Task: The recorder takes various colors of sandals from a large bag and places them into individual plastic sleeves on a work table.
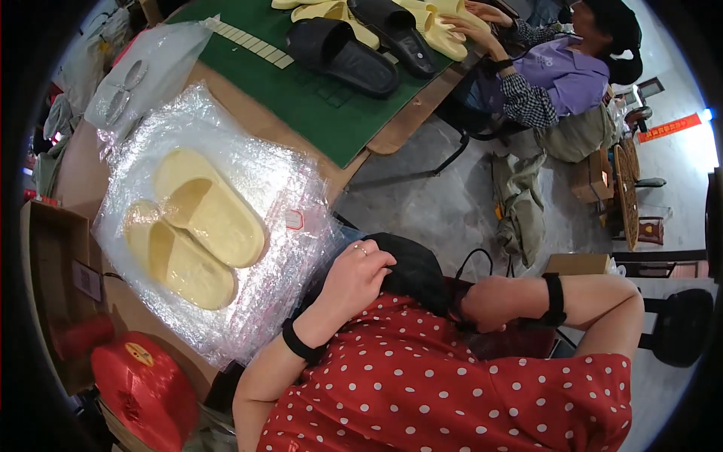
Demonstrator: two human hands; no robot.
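Note:
My left hand [355,277] is at my lap with its fingers curled at the edge of a black cloth item [410,264], which looks like a bag or folded garment. On the other side of that item is my right hand [488,303], closed, its fingertips hidden; what it grips does not show. To the left, a pair of pale yellow slide slippers lies on a shiny stack of clear plastic bags [290,177]. One slipper [241,233] partly overlaps the other slipper [199,279]. Neither hand touches them.
Black slippers [343,56] and more yellow slippers [429,30] rest on a green mat [256,90] at the far side. A co-worker's hands [474,30] are by the yellow ones. Red ribbon roll [143,392] and cardboard box [56,301] stand at left.

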